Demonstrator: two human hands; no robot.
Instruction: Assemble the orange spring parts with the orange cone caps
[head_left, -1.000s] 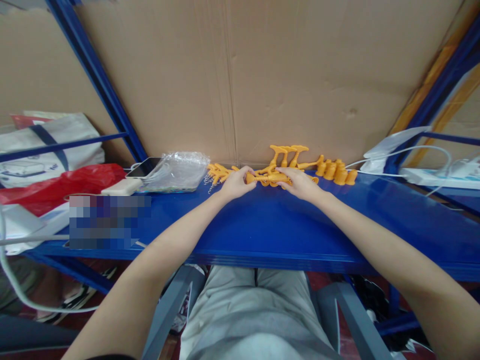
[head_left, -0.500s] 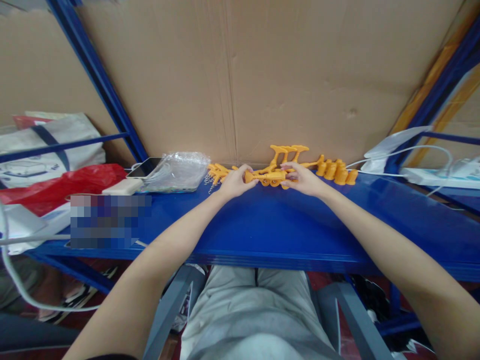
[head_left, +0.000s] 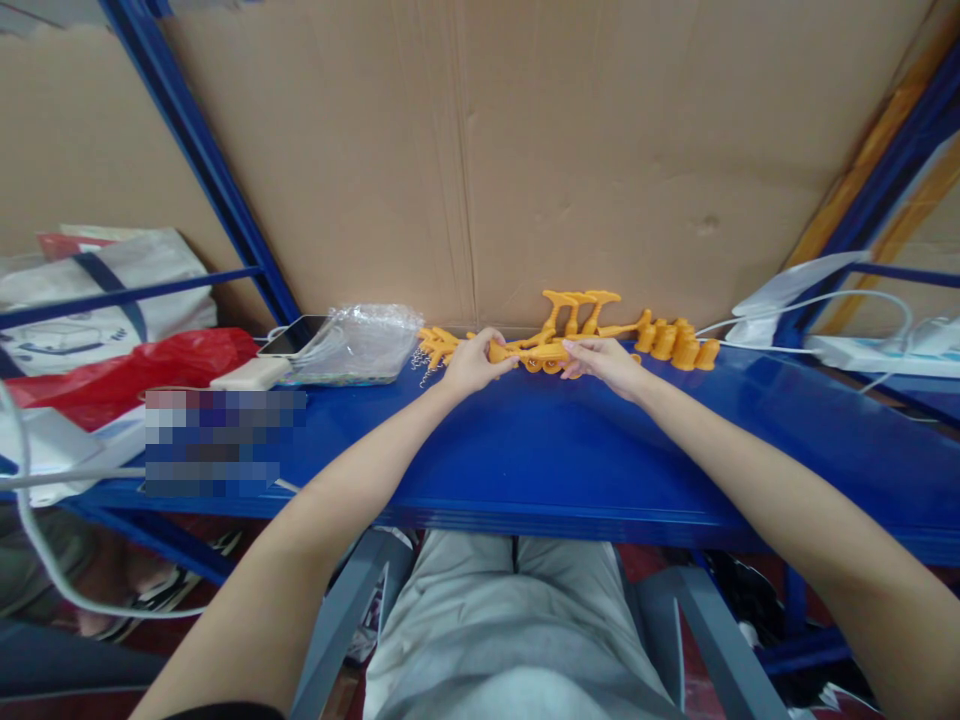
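Head view: both arms reach across the blue shelf (head_left: 525,460) to its far edge against the cardboard backing (head_left: 600,150). Left hand (head_left: 471,364) and right hand (head_left: 606,364) each pinch one end of an elongated orange plastic part (head_left: 534,351), fingers closed on it, thumbs underneath. Part is held horizontal just above the shelf surface, probably so both ends can be worked at once.

Behind it, T-shaped orange pieces (head_left: 581,305) stand upright against the cardboard. A row of small orange cylinders (head_left: 679,345) sits just right of the right hand. More orange pieces (head_left: 437,345) lie just left of the left hand, a short chain beside them.

Further left: clear plastic bag (head_left: 360,340), phone (head_left: 294,335), red bag (head_left: 127,365). Far right: white power strip (head_left: 870,355) with cables.
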